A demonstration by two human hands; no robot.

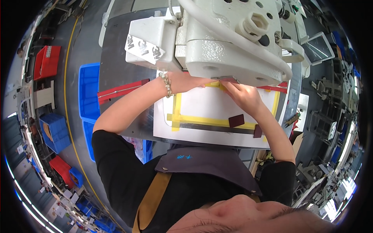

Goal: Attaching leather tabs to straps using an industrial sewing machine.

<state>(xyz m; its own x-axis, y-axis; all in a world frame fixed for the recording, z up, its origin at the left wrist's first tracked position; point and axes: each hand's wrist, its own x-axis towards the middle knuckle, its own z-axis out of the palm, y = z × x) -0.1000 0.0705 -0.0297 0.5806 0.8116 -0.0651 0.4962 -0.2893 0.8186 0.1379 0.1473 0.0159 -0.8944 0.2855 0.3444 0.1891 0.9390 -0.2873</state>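
In the head view, the left hand (187,81) and right hand (247,98), fingertips partly hidden so I cannot tell any pinch, meet under one machine (229,52) bearing printed tape (143,49), beyond two maroon patches (236,120) at the sheet's (202,104) near right.

The board (162,127) lies on the worktop (120,46), its far side under the machine (223,54). At the machine's near edge, the left hand (187,82) and right hand (244,98) sit side by side over the board. Tape (198,119) lies on the board; one patch (236,120) overlaps it, another (257,131) lies to the right, nearer. Left of the worktop are bins (88,93); farther left, past a floor line (65,83), a crate (54,134). Right of the machine: a tablet (319,47).
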